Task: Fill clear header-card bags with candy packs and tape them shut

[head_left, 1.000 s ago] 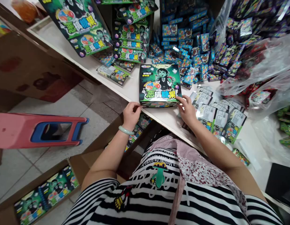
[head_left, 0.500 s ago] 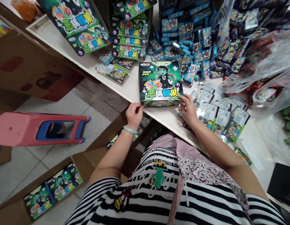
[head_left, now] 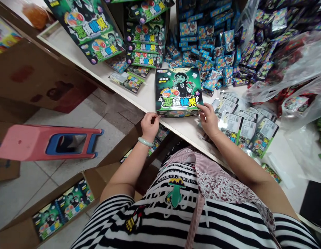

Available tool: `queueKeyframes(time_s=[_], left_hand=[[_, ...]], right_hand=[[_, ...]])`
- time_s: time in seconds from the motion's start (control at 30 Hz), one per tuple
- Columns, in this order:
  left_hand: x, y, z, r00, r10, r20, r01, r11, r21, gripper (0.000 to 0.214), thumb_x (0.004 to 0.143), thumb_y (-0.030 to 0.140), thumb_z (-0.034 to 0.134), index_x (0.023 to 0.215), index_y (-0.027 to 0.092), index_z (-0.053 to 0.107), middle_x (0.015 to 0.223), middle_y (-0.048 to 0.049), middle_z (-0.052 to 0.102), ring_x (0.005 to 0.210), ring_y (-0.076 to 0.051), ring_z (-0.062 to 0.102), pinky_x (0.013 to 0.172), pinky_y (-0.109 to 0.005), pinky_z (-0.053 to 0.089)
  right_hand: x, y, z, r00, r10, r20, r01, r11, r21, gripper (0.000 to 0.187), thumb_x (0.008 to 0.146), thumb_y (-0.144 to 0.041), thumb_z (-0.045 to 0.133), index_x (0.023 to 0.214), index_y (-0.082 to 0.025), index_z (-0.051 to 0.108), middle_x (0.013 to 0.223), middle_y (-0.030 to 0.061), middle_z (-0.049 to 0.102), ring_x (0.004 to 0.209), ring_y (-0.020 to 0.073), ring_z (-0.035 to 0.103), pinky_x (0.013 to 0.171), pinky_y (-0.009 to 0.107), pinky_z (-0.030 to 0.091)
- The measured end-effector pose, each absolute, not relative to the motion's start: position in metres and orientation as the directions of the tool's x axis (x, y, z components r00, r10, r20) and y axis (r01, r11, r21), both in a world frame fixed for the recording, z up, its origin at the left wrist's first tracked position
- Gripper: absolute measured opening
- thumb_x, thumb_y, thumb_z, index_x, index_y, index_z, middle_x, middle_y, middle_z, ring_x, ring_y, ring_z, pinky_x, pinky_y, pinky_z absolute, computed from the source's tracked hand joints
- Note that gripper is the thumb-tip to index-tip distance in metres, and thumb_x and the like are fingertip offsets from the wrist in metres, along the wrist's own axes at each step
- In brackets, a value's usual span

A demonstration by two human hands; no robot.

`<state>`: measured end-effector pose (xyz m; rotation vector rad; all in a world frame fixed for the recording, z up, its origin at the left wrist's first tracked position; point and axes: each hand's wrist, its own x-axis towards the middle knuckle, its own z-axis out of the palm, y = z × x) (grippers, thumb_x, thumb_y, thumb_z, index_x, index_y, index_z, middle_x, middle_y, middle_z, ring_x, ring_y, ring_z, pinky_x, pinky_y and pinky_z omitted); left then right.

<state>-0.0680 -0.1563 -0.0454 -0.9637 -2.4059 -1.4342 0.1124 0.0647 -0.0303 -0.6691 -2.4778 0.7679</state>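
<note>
Candy box (head_left: 178, 91) held by the left hand (head_left: 150, 126) and right hand (head_left: 208, 120) on the worktop (head_left: 143, 95)

The box sat near the worktop's front edge, each hand in a narrow grip at its lower corners. A jade bangle (head_left: 145, 141) circled the left wrist. Printed sachets (head_left: 243, 126) lay right of the box, blue packets (head_left: 202, 45) behind it.

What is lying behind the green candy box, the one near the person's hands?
Behind the green candy box are heaps of small blue candy packets, with stacked green candy packs behind it to the left. Whatever lies right against its back is hidden by the box.
</note>
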Motion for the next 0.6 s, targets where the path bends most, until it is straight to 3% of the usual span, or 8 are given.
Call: queueKeyframes(time_s=[0.33, 0.6], left_hand=[[-0.082, -0.163, -0.041, -0.659, 0.575, 0.485, 0.716, 0.282, 0.638, 0.015, 0.085, 0.026, 0.062, 0.073, 0.022, 0.054, 0.077, -0.0035, 0.059, 0.076, -0.019, 0.057, 0.074, -0.034, 0.047], [-0.081, -0.158, -0.055, -0.708, 0.491, 0.507, 0.687, 0.314, 0.656, 0.017, 0.086, 0.027, 0.063, 0.073, 0.022, 0.054, 0.075, -0.0034, 0.060, 0.077, -0.020, 0.058, 0.078, -0.037, 0.047]], right_hand=[[0.113, 0.067, -0.029, -0.795, 0.548, 0.260, 0.314, 0.739, -0.596, 0.042, 0.095, -0.021, 0.041, 0.133, -0.029, 0.057, 0.134, 0.0108, 0.055, 0.117, 0.0269, 0.061, 0.091, 0.042, 0.057], [0.115, 0.067, -0.027, -0.811, 0.546, 0.208, 0.349, 0.738, -0.577, 0.042, 0.097, -0.019, 0.041, 0.135, -0.030, 0.055, 0.137, 0.0094, 0.052, 0.126, 0.0267, 0.057, 0.091, 0.038, 0.058]])
